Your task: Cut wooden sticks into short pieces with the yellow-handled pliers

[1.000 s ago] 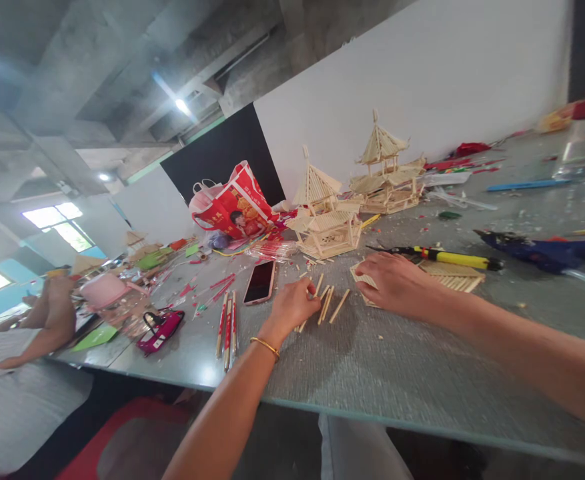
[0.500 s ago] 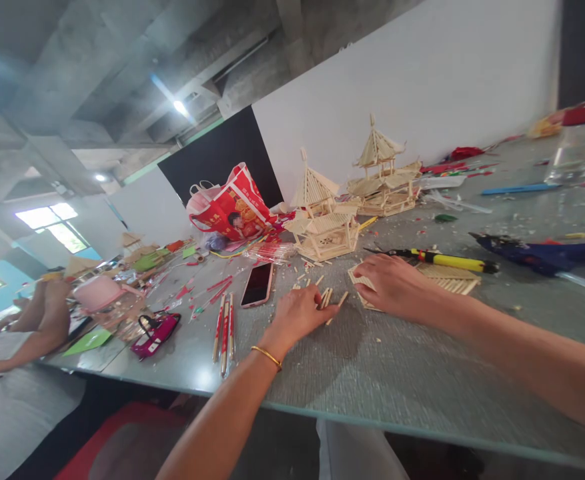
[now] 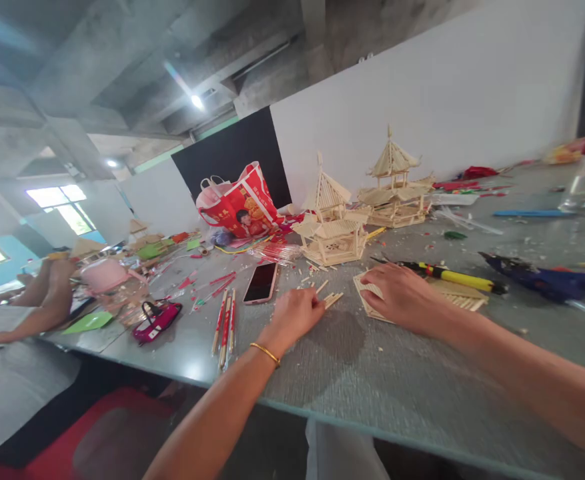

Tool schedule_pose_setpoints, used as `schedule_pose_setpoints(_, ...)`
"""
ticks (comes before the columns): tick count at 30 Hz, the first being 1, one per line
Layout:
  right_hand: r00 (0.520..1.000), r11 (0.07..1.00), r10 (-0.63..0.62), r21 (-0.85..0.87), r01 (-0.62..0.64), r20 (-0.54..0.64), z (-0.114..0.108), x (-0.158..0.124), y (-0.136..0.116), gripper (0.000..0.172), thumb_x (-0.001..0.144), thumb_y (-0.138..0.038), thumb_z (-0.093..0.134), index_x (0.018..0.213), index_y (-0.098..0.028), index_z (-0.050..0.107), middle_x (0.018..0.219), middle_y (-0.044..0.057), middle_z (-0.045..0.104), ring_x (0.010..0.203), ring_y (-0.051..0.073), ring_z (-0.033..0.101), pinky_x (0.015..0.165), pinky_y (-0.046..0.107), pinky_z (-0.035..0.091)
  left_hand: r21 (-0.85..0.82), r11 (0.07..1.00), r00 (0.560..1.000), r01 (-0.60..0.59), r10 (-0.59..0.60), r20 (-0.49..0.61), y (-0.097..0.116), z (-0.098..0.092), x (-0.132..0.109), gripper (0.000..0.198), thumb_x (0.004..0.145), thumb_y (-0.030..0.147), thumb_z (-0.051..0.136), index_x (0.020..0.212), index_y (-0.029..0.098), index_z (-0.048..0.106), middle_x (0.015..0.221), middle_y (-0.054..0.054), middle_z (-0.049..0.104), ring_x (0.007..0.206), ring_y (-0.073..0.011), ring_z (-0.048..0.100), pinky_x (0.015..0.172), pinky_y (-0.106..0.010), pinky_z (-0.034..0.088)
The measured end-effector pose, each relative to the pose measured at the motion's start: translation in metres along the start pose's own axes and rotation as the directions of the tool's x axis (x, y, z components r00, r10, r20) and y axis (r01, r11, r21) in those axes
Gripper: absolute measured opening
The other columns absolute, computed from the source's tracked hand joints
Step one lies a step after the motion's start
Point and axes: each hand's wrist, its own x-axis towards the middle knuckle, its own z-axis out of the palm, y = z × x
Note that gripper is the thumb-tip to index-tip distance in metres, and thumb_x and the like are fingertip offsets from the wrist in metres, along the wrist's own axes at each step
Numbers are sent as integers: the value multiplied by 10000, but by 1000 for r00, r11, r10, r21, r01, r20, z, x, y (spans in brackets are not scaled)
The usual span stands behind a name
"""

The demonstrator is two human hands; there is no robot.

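My left hand (image 3: 297, 315) is closed on the table, its thumb pressed toward the curled fingers. Short wooden sticks (image 3: 333, 299) poke out from beneath those fingers, lying roughly side by side; their other ends are hidden. My right hand (image 3: 397, 297) rests on a flat panel of wooden sticks (image 3: 363, 285), thumb and forefinger apart, the panel partly covered by the palm. Behind the hands stands a stick-built pavilion (image 3: 332, 237) with a pointed roof. Beyond it is a second, two-tiered pavilion (image 3: 395, 197).
A glue gun (image 3: 542, 273) and yellow-handled pliers (image 3: 455, 275) lie at right, near another stick panel (image 3: 462, 299). Leftward are a phone (image 3: 261, 283), wrapped sticks (image 3: 225, 327), a purple pouch (image 3: 156, 321) and a red bag (image 3: 242, 203). A co-worker's arm (image 3: 47, 300) is at far left.
My left thumb has drawn in toward the fingers, and the loose sticks beside it now lie closer together. My right hand stays on the panel. The whole view has shifted slightly.
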Motion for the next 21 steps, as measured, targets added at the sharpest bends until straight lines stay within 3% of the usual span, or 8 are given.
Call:
schedule_pose_setpoints(3, 999, 1000, 18, -15, -17, 47, -5, 0, -2, 289, 837, -264, 419, 886, -130, 671, 905, 117, 668, 892, 251, 599, 796, 367, 429, -44, 989, 974, 141, -147, -172, -33, -19, -11, 300, 838, 387, 424, 823, 198, 657, 772, -37, 682, 701, -156, 614, 606, -236, 385)
schedule_pose_setpoints(5, 999, 1000, 20, -7, -20, 39, -7, 1, -4, 295, 836, -255, 412, 891, -123, 671, 914, 119, 668, 893, 250, 600, 794, 364, 434, -75, 948, 906, 309, -317, -282, -65, -30, -27, 322, 841, 420, 415, 855, 198, 648, 772, -29, 676, 700, -152, 608, 604, -230, 374)
schedule_pose_setpoints(7, 1000, 1000, -8, 9, 8, 7, -7, 0, -5, 290, 828, -248, 417, 884, -117, 670, 908, 120, 670, 884, 250, 601, 791, 361, 437, -61, 895, 858, 441, -441, -265, -95, -35, -50, 328, 831, 446, 419, 850, 211, 646, 781, -22, 677, 738, -164, 611, 606, -231, 369)
schedule_pose_setpoints(10, 997, 997, -63, 33, 65, -51, -2, -1, -4, 280, 824, -239, 418, 861, -119, 669, 873, 112, 677, 857, 247, 606, 783, 357, 438, 27, 829, 824, 558, -550, -132, -123, -33, -83, 367, 807, 506, 428, 872, 214, 641, 839, -35, 683, 794, -197, 614, 607, -246, 370)
schedule_pose_setpoints(14, 991, 994, -105, 33, 108, -78, 6, -3, -1, 278, 833, -238, 408, 806, -137, 666, 831, 103, 683, 817, 239, 616, 748, 352, 442, 71, 791, 793, 608, -609, 4, -134, -25, -100, 508, 763, 633, 414, 925, 206, 634, 899, -67, 677, 843, -226, 612, 630, -265, 388)
schedule_pose_setpoints(21, 989, 992, -113, 43, 118, -96, 5, -4, -2, 275, 828, -213, 401, 779, -149, 663, 817, 99, 683, 794, 234, 616, 720, 354, 446, 92, 787, 789, 610, -614, 25, -123, -23, -80, 452, 752, 581, 465, 927, 195, 625, 920, -86, 670, 866, -245, 612, 654, -279, 403)
